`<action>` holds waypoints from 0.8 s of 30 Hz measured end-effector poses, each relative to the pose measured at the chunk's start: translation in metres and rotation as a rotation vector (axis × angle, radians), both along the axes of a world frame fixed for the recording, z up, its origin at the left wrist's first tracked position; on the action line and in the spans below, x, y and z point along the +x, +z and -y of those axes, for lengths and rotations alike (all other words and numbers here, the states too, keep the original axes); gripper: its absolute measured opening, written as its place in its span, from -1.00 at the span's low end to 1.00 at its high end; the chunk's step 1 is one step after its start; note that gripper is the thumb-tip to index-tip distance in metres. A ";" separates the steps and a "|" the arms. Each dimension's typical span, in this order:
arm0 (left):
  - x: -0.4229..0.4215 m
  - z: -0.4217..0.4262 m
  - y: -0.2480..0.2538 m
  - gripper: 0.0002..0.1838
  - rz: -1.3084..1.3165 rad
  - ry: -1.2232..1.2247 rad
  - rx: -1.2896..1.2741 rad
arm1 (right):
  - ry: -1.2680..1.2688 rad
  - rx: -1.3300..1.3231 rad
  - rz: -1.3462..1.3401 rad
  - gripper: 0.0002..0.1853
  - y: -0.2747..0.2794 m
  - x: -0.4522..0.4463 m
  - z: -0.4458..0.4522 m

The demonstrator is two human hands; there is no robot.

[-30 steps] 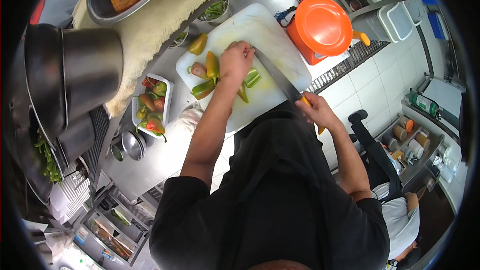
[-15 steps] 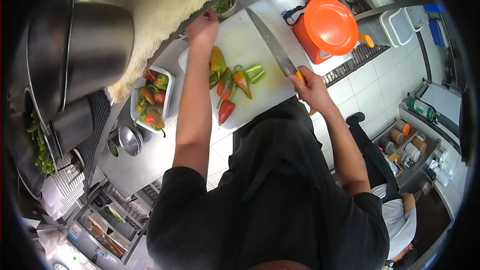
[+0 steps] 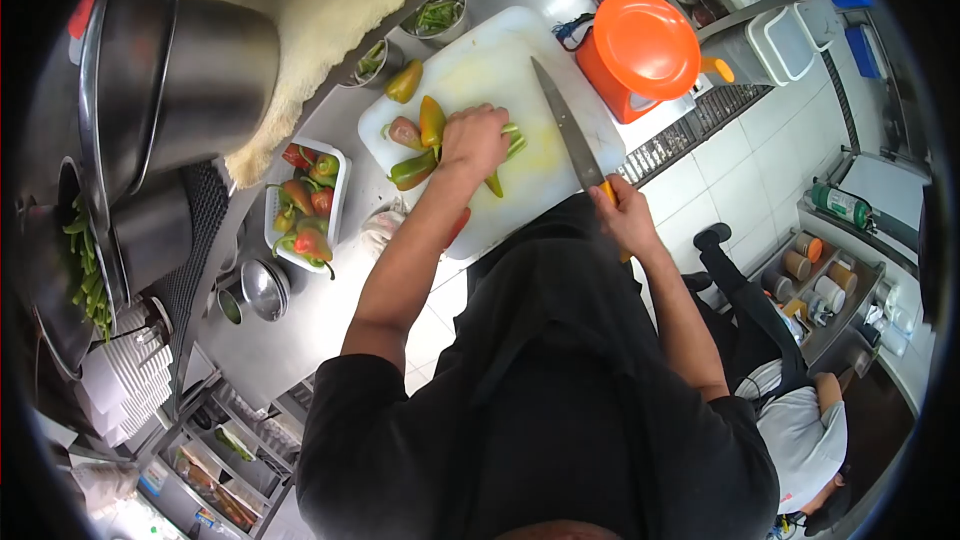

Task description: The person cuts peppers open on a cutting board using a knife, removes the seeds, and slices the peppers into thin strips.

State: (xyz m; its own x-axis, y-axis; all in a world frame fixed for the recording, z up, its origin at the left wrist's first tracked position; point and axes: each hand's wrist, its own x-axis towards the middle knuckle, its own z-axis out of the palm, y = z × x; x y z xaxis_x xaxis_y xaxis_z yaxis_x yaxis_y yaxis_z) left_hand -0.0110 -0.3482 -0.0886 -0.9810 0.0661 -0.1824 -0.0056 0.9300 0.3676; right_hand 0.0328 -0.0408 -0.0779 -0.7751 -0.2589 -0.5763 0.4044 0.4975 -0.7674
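Observation:
My right hand (image 3: 630,220) grips the yellow handle of a large knife (image 3: 572,130), its blade lying over the right side of the white cutting board (image 3: 480,50). My left hand (image 3: 477,140) is curled over the cut green pepper pieces (image 3: 515,143) on the board; its fingertips are partly hidden. Around it lie a yellow pepper (image 3: 432,122), a reddish pepper (image 3: 404,133) and a green pepper (image 3: 412,171). Another yellow-green pepper (image 3: 404,82) rests near the board's far left corner. My left forearm partly covers a red pepper (image 3: 459,225).
Two metal containers, one with green strips (image 3: 437,17) and another (image 3: 368,62), stand behind the board. A white tub (image 3: 340,202) of peppers sits left. An orange lidded container (image 3: 650,45) stands right. Large steel pots (image 3: 225,90) fill the far left. Another person (image 3: 790,430) is at lower right.
My left hand has moved from the metal container at the back down onto the board, over the cut green pieces. The knife in my right hand has shifted slightly right and down.

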 end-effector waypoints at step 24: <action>-0.055 -0.052 -0.025 -0.52 -0.249 0.497 -0.023 | 0.211 0.034 -0.159 -0.59 -0.012 -0.033 -0.028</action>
State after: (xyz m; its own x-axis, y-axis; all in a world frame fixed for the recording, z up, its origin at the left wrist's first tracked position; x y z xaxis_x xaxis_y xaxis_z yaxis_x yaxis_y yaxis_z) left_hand -0.0656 -0.2962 -0.1133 -0.9069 -0.4166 0.0629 -0.3610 0.8454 0.3936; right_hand -0.0002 -0.0132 -0.0901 -0.7875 -0.4072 -0.4626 0.1642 0.5848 -0.7944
